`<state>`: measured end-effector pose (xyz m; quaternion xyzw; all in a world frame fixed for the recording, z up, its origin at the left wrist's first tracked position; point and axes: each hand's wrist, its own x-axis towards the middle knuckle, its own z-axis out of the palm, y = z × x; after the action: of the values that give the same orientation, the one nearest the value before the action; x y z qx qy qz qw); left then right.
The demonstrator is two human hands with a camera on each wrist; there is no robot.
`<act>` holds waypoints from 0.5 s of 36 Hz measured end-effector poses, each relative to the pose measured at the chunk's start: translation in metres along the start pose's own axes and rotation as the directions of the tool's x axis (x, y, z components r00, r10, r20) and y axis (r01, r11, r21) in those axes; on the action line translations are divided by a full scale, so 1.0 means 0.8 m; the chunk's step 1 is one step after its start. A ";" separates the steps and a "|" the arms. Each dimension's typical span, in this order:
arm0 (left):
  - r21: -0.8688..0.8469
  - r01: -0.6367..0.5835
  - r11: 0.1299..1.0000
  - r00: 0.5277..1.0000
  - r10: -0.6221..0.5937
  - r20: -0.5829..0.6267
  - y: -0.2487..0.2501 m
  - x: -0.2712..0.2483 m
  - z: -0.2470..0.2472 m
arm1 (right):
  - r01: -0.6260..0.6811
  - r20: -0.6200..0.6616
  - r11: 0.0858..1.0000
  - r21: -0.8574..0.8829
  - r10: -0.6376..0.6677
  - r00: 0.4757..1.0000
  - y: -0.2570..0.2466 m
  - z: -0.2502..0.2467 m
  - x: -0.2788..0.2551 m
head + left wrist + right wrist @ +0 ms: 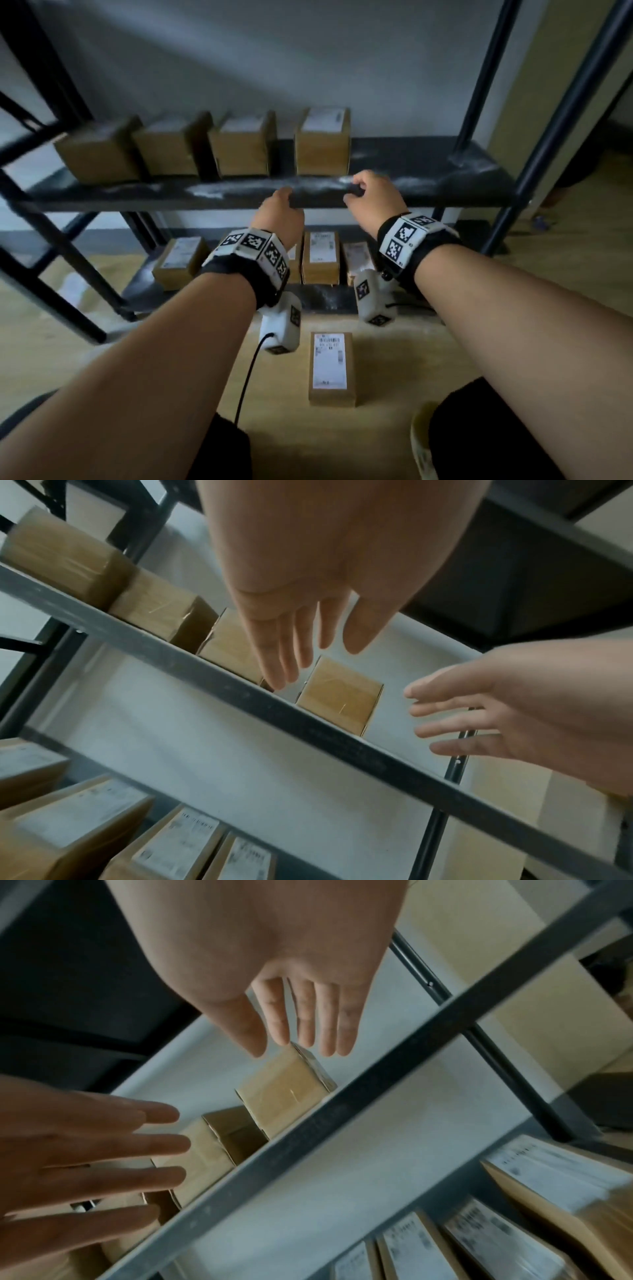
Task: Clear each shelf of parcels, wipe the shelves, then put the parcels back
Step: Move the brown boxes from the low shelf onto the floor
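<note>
Four brown cardboard parcels stand in a row at the back of the dusty black middle shelf [418, 186]. Both hands reach toward the rightmost parcel [322, 150], which stands a little apart from the other three. My left hand [279, 209] is just left of it at the shelf's front edge, my right hand [371, 198] just right of it. The left wrist view shows the left hand [298, 631] with straight fingers in front of that parcel [339, 696], not touching it. Seen from the right wrist, the right hand [301, 1010] also has straight fingers near the parcel [284, 1091]. Neither hand holds anything.
Several labelled parcels [320, 257] lie on the lower shelf. One more labelled parcel [330, 368] lies on the wooden floor between my knees. Black metal posts [565, 113] frame the rack on the right, slanted braces on the left. White dust streaks the shelf's front edge.
</note>
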<state>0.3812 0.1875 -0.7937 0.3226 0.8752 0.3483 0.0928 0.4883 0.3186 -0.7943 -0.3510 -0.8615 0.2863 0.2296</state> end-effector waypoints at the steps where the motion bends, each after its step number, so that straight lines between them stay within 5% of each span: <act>1: -0.004 -0.018 1.000 1.000 0.018 -0.020 0.010 0.006 -0.009 | 0.020 -0.013 1.000 -0.001 -0.020 1.000 -0.009 -0.008 0.009; 8: -0.032 -0.039 0.999 0.993 0.035 -0.111 0.060 0.066 -0.051 | 0.055 -0.017 0.998 0.031 -0.055 0.998 -0.045 -0.040 0.070; 18: -0.129 0.015 0.992 1.000 -0.018 -0.016 0.077 0.145 -0.037 | -0.078 0.013 0.996 0.039 0.078 0.997 -0.035 -0.014 0.163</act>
<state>0.3109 0.2782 -0.7236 0.3058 0.8543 0.4060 0.1091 0.3974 0.4017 -0.7429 -0.3781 -0.8427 0.3139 0.2200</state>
